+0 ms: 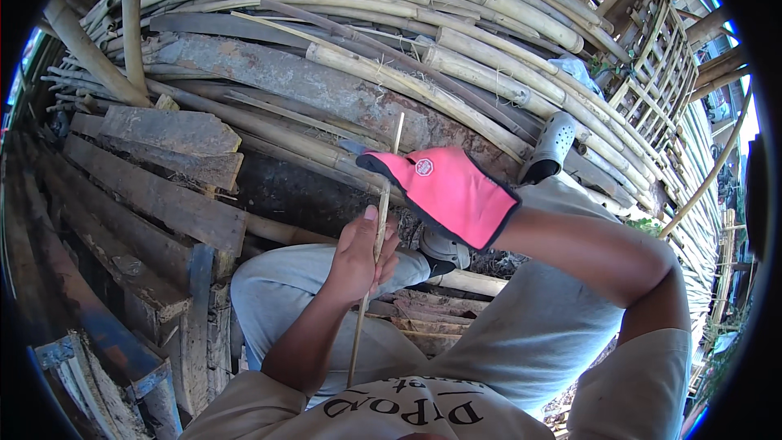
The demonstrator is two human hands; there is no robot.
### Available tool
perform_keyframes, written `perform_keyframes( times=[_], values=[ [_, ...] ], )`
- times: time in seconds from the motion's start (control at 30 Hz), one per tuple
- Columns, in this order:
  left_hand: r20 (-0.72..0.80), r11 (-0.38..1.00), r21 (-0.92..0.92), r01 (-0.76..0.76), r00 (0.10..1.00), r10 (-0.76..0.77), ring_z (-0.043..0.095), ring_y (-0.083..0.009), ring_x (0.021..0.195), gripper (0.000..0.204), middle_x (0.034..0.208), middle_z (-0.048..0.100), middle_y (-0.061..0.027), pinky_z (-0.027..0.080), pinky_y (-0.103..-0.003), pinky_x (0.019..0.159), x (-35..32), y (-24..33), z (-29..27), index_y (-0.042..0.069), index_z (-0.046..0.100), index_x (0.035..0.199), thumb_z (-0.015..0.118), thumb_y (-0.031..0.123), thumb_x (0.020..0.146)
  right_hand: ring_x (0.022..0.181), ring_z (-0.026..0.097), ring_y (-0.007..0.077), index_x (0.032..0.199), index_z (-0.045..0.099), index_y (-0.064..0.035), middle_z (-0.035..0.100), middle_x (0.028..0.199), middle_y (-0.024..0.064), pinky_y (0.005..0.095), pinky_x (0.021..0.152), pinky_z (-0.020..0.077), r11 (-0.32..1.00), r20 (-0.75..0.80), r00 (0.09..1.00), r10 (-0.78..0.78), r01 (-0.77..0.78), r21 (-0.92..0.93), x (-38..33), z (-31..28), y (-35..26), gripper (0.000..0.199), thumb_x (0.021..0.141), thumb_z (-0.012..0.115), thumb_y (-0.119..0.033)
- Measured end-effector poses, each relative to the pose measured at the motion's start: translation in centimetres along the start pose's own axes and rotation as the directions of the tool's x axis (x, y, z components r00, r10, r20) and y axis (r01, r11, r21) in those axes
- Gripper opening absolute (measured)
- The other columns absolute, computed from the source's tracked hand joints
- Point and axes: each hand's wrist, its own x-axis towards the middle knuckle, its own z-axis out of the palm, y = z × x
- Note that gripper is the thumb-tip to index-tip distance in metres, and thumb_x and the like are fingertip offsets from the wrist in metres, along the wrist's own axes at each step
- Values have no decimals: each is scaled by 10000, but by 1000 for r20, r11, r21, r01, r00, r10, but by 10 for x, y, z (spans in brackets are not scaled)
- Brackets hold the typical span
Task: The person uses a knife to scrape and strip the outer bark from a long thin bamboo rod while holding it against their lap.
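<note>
A thin, pale bamboo strip (380, 228) runs upright through the middle of the view, from near my shirt to just past my gloved hand. My bare left hand (362, 251) is closed round its middle, thumb pressed along it. Above and to the right, my right hand (448, 191) wears a pink glove with dark edging. Its fingers fold over the strip near the upper end, and the glove covers a short piece of it. A small blue-grey tip sticks out left of the glove; I cannot tell what it is.
Long bamboo poles (489, 73) lie stacked ahead, with a weathered plank (285, 73) among them. Several old boards (163, 195) are piled at my left. Grey clogs (556, 143) are on my feet. A woven bamboo lattice (652, 73) stands at the far right.
</note>
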Motion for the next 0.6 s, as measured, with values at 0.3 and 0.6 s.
perform_keyframes(
  times=[0.3, 0.6],
  values=[
    [48, 997, -78, 12, 999, -8, 254, -74, 299, 476, 477, 319, 26, 202, -239, 308, -2, -1, -1, 112, 433, 883, 288, 525, 1069, 558, 563, 369, 1187, 616, -40, 590, 672, 209, 399, 583, 506, 988, 20, 1000, 21, -24, 152, 6, -19, 7, 349, 977, 615, -319],
    [123, 994, -107, 16, 992, -2, 259, -74, 331, 475, 500, 316, 27, 204, -253, 317, -3, 1, -2, 113, 435, 892, 288, 528, 1069, 700, 590, 449, 825, 686, -16, 571, 676, 260, 465, 639, 499, 955, -174, 954, -243, 267, 127, 19, -41, 20, 579, 960, 528, -556]
  ],
)
